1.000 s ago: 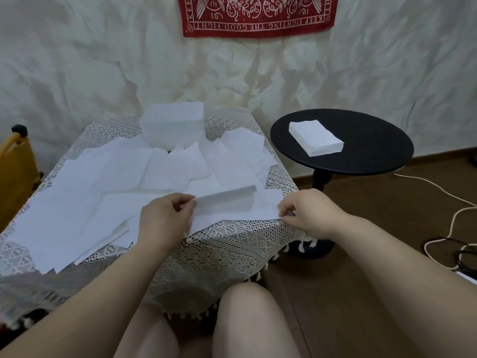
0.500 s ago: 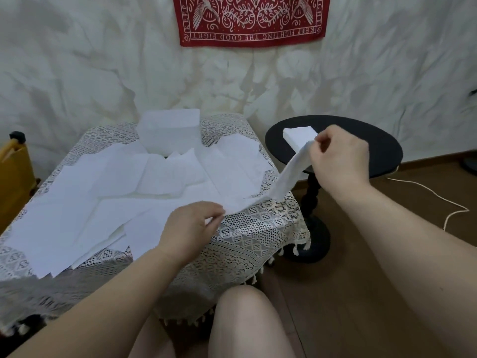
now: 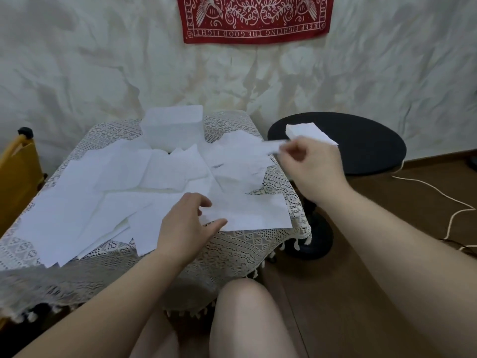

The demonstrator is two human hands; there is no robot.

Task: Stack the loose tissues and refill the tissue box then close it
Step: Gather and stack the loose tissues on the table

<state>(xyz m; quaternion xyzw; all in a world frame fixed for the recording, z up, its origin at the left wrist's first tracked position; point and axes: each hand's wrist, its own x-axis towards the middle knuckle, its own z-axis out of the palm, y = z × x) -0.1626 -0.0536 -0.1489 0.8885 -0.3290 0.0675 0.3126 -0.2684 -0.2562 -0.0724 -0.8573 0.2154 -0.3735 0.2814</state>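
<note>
1. Two bare hands work over a lace-covered table [image 3: 258, 244]. The left hand [image 3: 187, 224] hovers low over the near edge with thumb and fingers spread, not gripping, its fingertips at the near-left corner of one folded tissue [image 3: 247, 211].
2. The right hand [image 3: 313, 167] is raised toward a round black side table [image 3: 361, 148] on the right. It seems to pinch a thin tissue strip [image 3: 271, 146] between thumb and forefinger, though motion blur makes the grip hard to confirm.
3. Many loose tissues [image 3: 108, 187] lie scattered and overlapping across the lace cloth. A neat stack of tissues [image 3: 309, 133] sits on the black table, just beyond the right hand.
4. A pale, box-shaped block at the table's far edge is probably the tissue box [image 3: 173, 127]; no opening or lid can be made out.
5. Risk: the sheet in the right hand is limp and light, so it could land crooked or folded on the stack, leaving a pile too uneven to fit the box.
6. Risk: the folded tissue lies at the table's near edge, so a careless pull by the left hand could sweep it or its neighbours onto the floor.
7. Risk: overlapping sheets cling together, so lifting one may drag several, or tear the thin paper.
</note>
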